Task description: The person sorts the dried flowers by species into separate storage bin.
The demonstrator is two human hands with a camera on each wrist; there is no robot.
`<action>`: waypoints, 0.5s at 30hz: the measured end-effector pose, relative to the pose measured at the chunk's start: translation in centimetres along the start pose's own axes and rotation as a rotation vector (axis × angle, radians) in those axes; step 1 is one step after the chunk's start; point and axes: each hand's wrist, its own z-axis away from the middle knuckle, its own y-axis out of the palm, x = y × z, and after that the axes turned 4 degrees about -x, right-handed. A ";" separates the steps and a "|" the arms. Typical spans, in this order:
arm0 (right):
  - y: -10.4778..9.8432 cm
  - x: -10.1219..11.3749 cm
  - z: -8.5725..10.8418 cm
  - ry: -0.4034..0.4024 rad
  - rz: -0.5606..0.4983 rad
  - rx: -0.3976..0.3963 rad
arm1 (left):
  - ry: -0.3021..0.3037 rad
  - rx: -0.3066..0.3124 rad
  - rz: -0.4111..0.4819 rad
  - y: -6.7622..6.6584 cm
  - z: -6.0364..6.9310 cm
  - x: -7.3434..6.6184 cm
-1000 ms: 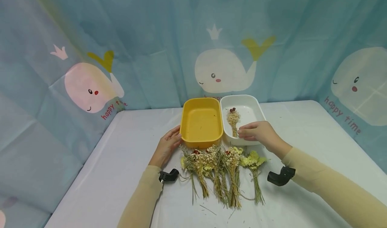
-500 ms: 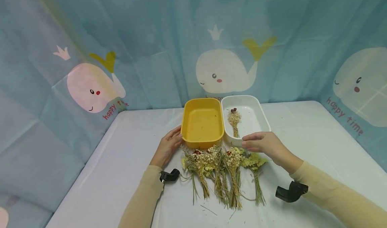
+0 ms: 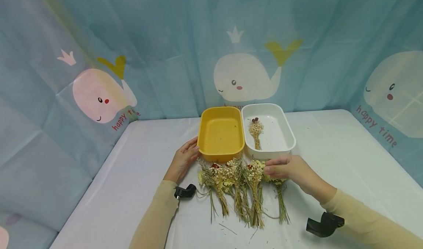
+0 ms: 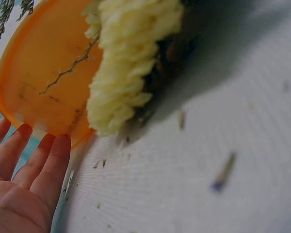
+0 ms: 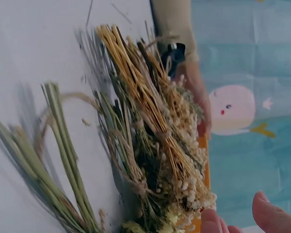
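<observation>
My left hand (image 3: 182, 161) rests its straight fingers against the left side of a yellow tray (image 3: 220, 131); the left wrist view shows the fingertips (image 4: 62, 143) on the tray's wall. My right hand (image 3: 294, 170) hovers at the right end of a row of dried flower bunches (image 3: 255, 201), holding nothing. In the right wrist view its thumb (image 5: 275, 216) stands apart from the fingers. The hand partly hides a bunch with yellow blooms, whose stems (image 3: 282, 206) show below. A small cream bunch with dark red heads (image 3: 256, 129) lies in the white tray (image 3: 277, 131).
The two trays stand side by side at the back of the white-covered table (image 3: 158, 142), against a blue whale-print curtain (image 3: 181, 58). Loose stem bits (image 3: 228, 228) are scattered near the front. Twine (image 5: 80, 95) trails among the bunches in the right wrist view.
My right hand has drawn back from the small bunch in the white tray, coming toward me over the front rim to the yellow bunch. The left hand keeps its place on the yellow tray.
</observation>
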 end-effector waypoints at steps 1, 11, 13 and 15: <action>0.1 -0.1 0.1 0.006 -0.003 0.003 | 0.000 0.000 0.001 0.0 0.0 0.0; 0.3 -0.8 1.0 0.025 -0.070 0.069 | -0.006 -0.013 -0.007 0.0 -0.1 0.2; 0.4 -1.0 1.0 0.029 -0.078 0.082 | -0.003 -0.012 -0.012 0.0 -0.2 0.2; 0.5 -1.1 1.1 0.035 -0.078 0.088 | 0.003 -0.010 -0.006 0.0 -0.2 0.2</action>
